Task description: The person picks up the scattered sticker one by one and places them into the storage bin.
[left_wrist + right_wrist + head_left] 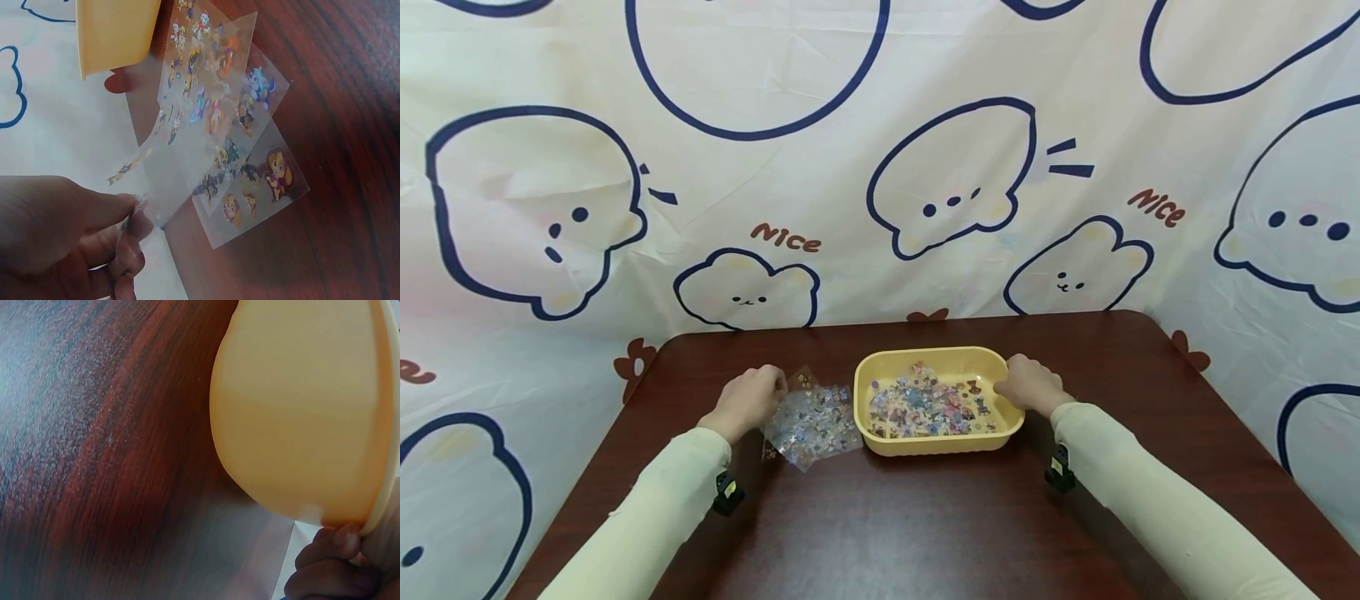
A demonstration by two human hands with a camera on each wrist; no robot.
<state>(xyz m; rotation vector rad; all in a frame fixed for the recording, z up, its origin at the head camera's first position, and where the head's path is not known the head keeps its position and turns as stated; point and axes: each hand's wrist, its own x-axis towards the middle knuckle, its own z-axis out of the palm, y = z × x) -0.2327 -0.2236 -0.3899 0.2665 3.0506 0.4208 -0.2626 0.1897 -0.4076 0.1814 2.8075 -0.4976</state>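
Observation:
Between thumb and fingers my left hand [747, 403] pinches the edge of a clear sticker sheet [172, 172] printed with small cartoon figures. In the left wrist view that sheet bends up from other see-through sticker sheets [281, 178], which overlap on the table. The stack lies just left of a yellow plastic basin [940, 447]. Many small colourful cut-out stickers [925, 404] are spread over the basin's floor. My right hand [1032, 386] grips the basin's right end at the rim; the right wrist view shows its curled fingers [328, 547] under the rim.
A dark red-brown wooden table [880, 533] carries everything. Behind it and at both sides hangs a pale cloth [842, 183] with blue cartoon outlines. Black wrist straps [727, 493] sit on both sleeves.

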